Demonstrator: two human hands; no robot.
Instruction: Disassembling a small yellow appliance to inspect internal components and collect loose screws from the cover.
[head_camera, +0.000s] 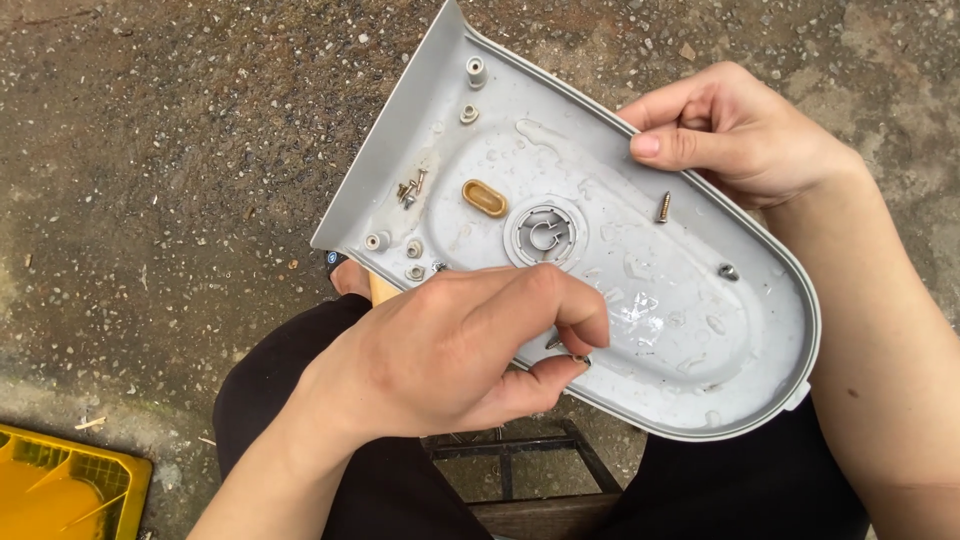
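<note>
Seen from above, a person sits over rough pebbled ground (150, 150), holding a grey plastic cover (620, 270) across the lap, its hollow inner side facing up and beaded with water drops. The right hand (735, 130) grips the far right rim, thumb pressed on the inside. The left hand (450, 350) lies over the near edge, its fingertips pinching a small screw (580, 358) just above the cover's near rim. Loose inside the cover lie one screw (663, 207) near the right thumb, a cluster of small screws (410, 187) at the left, and another screw (728, 271) toward the right. A tan oval insert (484, 198) sits beside a round central hub (545, 235). A yellow crate (65, 490) shows at the near left corner.
</note>
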